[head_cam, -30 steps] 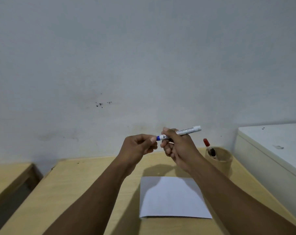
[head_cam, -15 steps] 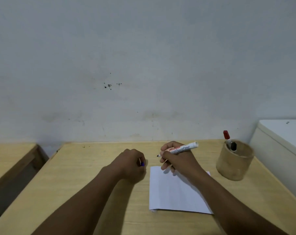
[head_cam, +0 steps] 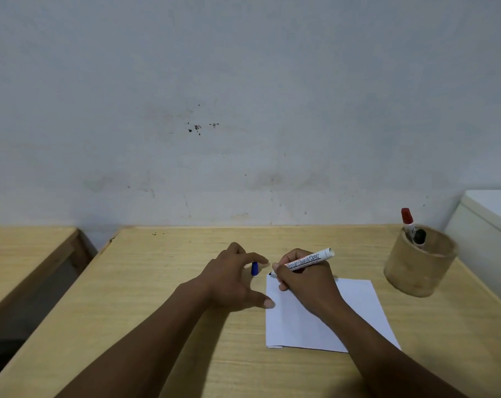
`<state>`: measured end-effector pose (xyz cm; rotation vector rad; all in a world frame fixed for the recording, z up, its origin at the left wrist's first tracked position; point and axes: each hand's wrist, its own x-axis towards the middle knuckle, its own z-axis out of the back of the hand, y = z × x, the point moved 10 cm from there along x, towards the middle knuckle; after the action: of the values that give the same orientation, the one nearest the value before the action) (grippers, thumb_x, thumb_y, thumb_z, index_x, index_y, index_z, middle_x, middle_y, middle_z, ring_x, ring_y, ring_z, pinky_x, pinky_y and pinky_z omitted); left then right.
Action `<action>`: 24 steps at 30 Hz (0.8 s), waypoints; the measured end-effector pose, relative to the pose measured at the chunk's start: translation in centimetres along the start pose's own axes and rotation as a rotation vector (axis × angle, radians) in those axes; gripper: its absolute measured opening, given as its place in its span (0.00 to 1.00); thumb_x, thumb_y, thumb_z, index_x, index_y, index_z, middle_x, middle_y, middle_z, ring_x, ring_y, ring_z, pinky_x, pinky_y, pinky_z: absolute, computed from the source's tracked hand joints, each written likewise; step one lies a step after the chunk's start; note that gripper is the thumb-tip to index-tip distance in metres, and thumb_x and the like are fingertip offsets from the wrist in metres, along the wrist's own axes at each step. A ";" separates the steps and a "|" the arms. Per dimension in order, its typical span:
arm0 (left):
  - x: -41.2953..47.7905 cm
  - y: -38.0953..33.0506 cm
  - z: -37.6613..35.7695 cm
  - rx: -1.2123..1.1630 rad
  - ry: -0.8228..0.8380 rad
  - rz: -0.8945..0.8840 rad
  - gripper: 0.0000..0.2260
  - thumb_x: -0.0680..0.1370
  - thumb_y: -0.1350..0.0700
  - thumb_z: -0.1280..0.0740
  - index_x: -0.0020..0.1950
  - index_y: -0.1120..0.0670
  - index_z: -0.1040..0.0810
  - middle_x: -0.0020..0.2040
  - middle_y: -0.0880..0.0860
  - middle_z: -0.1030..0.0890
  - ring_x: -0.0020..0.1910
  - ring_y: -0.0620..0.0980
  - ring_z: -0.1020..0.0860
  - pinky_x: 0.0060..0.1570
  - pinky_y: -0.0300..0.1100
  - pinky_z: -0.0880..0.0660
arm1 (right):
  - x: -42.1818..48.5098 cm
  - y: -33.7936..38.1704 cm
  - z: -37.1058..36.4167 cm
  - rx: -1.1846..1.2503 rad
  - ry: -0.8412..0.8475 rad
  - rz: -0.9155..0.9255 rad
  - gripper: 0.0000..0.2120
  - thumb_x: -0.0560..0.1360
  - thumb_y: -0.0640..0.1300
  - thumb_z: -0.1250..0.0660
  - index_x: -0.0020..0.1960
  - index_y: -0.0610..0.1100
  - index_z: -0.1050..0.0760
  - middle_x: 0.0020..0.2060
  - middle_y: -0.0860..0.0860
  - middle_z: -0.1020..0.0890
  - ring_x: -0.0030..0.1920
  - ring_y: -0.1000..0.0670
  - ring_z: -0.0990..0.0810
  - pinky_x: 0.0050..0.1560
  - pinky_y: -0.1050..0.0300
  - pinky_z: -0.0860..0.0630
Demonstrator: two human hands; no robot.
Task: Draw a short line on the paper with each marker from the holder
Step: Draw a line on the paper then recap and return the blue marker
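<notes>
A second wooden surface (head_cam: 22, 254) lies well off to the left of the left hand (head_cam: 232, 280), across a dark gap from the wooden table (head_cam: 145, 297) on which the work is laid out. The left hand rests low over that table with its fingers spread loosely open and holds nothing; its thumb tip reaches the left edge of the paper (head_cam: 315, 323). Just beyond its fingertips, between the two hands, a small blue cap (head_cam: 254, 268) stands upright on the table, apart from the fingers as far as can be told. To the right of the cap, the right hand (head_cam: 303, 282) is curled closed around a white board marker (head_cam: 308, 260), gripped near the writing end, with the barrel slanting up and to the right past the knuckles. The dark tip (head_cam: 271, 273) points down and left at the far left corner of the paper; whether it touches the sheet cannot be told. The paper lies flat under the right hand and wrist. Well to the right of that hand stands a round tan holder (head_cam: 418, 268), holding a red-capped marker (head_cam: 408, 221) leaning upright and a black-capped marker (head_cam: 420, 236) beside it. Right of the holder is a white box-like object (head_cam: 490, 222) against the stained grey wall (head_cam: 243, 96)
</notes>
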<state>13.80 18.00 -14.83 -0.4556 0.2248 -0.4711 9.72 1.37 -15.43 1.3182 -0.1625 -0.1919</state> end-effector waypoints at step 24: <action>0.2 0.4 1.7 -0.334 -0.225 0.024 0.05 0.71 0.46 0.26 0.42 0.46 0.14 0.38 0.47 0.14 0.40 0.47 0.16 0.46 0.47 0.18 | 1.0 0.9 3.4 0.477 -0.096 -0.188 0.06 0.74 0.40 0.26 0.43 0.45 0.23 0.29 0.47 0.20 0.24 0.53 0.27 0.25 0.61 0.36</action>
<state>14.68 18.87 -13.53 -0.8263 0.0901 -0.3554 9.98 -1.87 -13.75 1.8020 -0.1723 -0.3937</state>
